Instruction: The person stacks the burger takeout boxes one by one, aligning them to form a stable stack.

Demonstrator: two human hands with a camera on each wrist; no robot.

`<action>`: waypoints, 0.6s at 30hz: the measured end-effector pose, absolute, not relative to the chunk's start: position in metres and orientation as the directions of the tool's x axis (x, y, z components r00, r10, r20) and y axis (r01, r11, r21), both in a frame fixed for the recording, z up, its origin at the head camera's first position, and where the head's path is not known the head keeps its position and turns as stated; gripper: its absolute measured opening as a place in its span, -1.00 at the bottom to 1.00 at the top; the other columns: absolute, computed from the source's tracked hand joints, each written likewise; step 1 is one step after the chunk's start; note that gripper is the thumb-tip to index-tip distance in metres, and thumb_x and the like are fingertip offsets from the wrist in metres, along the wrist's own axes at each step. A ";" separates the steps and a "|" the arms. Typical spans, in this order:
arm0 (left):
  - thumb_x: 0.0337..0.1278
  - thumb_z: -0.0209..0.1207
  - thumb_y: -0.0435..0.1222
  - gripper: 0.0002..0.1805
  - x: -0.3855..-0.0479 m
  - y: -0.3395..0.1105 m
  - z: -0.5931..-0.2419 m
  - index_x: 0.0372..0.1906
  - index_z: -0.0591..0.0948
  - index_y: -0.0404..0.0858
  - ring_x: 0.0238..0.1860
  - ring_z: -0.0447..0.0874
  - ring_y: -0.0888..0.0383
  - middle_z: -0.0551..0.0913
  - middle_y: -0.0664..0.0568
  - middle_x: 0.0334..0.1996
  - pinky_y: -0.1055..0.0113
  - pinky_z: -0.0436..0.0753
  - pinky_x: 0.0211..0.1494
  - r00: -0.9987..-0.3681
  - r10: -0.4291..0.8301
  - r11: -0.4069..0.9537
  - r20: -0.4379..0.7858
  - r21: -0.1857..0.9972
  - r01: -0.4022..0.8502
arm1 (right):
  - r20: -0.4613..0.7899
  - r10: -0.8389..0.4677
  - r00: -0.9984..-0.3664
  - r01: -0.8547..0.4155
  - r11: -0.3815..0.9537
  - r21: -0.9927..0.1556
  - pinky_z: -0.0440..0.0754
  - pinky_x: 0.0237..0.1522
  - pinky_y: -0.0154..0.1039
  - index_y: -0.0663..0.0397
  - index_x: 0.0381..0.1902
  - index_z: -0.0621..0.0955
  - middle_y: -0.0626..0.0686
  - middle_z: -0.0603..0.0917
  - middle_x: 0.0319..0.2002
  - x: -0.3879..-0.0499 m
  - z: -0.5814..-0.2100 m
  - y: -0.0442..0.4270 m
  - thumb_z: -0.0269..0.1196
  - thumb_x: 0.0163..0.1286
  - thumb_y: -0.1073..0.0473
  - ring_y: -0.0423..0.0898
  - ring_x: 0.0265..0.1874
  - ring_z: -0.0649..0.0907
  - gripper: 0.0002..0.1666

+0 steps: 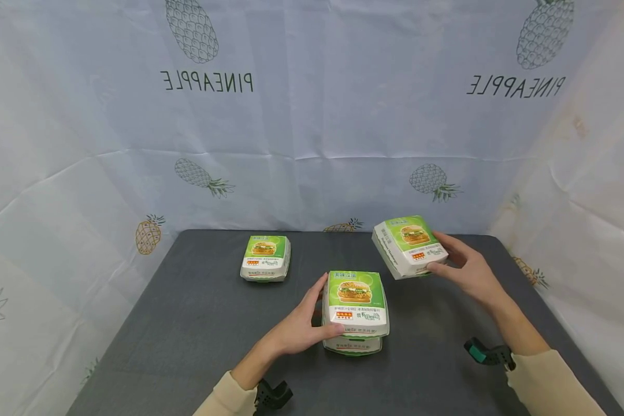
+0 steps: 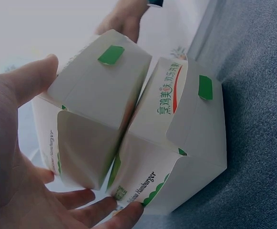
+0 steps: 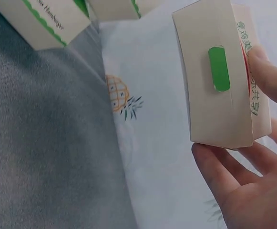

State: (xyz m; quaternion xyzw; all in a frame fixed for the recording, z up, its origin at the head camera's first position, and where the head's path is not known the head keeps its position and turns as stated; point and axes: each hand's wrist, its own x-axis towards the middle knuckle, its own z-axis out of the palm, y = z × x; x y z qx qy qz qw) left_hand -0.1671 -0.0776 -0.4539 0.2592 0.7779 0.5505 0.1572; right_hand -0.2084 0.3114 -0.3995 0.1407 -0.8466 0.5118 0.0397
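Two hamburger boxes, white with green lids, are stacked near the middle of the table. My left hand grips the upper box, thumb at its front and fingers along its left side. Some fingertips reach down to the lower box, which rests on the table. Held clear of the table on the right, another hamburger box tilts in my right hand. In the right wrist view, the thumb and fingers pinch this box, whose green tab faces the camera.
One more hamburger box sits at the back left of the dark table. Behind the table and at its sides hangs a pale cloth printed with pineapples.
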 end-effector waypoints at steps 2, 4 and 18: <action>0.28 0.30 0.08 0.13 -0.167 -0.078 -0.454 0.66 -0.24 0.05 0.49 0.20 0.08 0.00 0.01 0.57 0.05 0.45 0.39 -0.817 0.576 0.261 0.040 0.938 0.229 | 0.221 -0.207 -0.953 -0.291 0.421 -0.859 0.62 -0.13 -0.41 0.01 0.63 0.16 0.31 0.26 0.46 -0.207 -0.397 0.309 0.32 0.47 0.21 -0.43 0.16 0.45 -0.10; 0.28 0.29 0.08 0.13 -0.167 -0.078 -0.454 0.66 -0.24 0.05 0.49 0.20 0.07 0.00 0.01 0.57 0.06 0.45 0.39 -0.816 0.577 0.258 0.039 0.939 0.228 | 0.228 -0.217 -0.949 -0.300 0.405 -0.864 0.63 -0.13 -0.40 0.02 0.62 0.17 0.29 0.27 0.46 -0.205 -0.395 0.306 0.32 0.46 0.23 -0.41 0.16 0.46 -0.11; 0.30 0.28 0.09 0.16 -0.167 -0.079 -0.455 0.67 -0.26 -0.08 0.46 0.26 0.02 0.03 -0.02 0.56 0.08 0.49 0.35 -0.810 0.585 0.252 0.043 0.939 0.232 | 0.261 -0.317 -0.912 -0.358 0.303 -0.883 0.65 -0.06 -0.37 0.08 0.60 0.20 0.02 0.33 0.47 -0.191 -0.384 0.290 0.30 0.44 0.37 -0.38 0.23 0.48 -0.12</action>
